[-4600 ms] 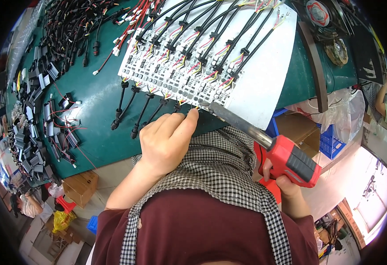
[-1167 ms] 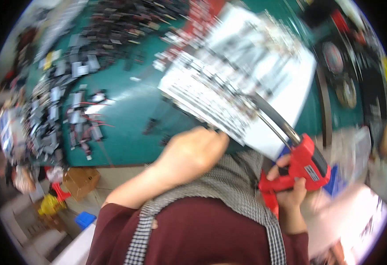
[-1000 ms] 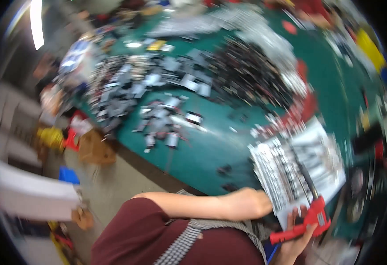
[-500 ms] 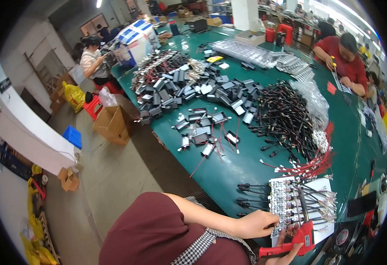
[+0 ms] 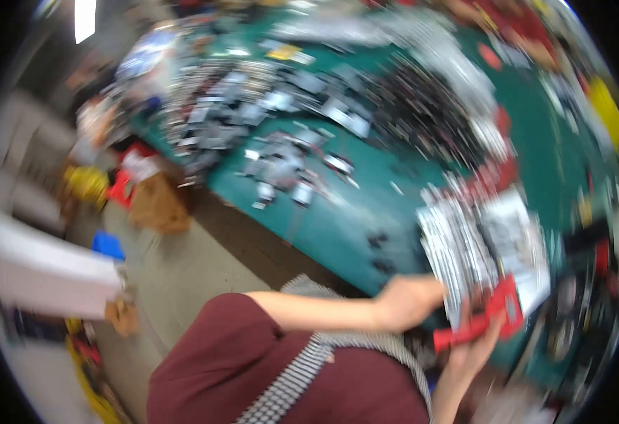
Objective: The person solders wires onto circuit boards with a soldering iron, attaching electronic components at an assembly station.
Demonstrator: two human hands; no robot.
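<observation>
The picture is smeared by motion. My right hand (image 5: 475,350) is wrapped round the handle of a red gun-shaped tool (image 5: 505,304), held over the lower edge of a white board (image 5: 514,226). Rows of small white parts with wires (image 5: 458,247) lie across this board. Beside its lower left edge is my left hand (image 5: 410,304), fingers closed and pointing at the rows; what they pinch is too blurred to make out. Dark cable connectors (image 5: 380,265) lie on the green table (image 5: 337,244) just beyond the left hand.
Grey metal housings (image 5: 281,166) and a heap of black cables (image 5: 426,106) cover the table farther off. Clear plastic wrap (image 5: 458,63) lies behind. A person in red (image 5: 521,32) sits across the table. Floor boxes, including a cardboard box (image 5: 157,205), stand at left.
The whole view has shifted and blurred, with the table and board now higher in the picture. Both hands stay at the board's lower edge, the red tool still in the right one.
</observation>
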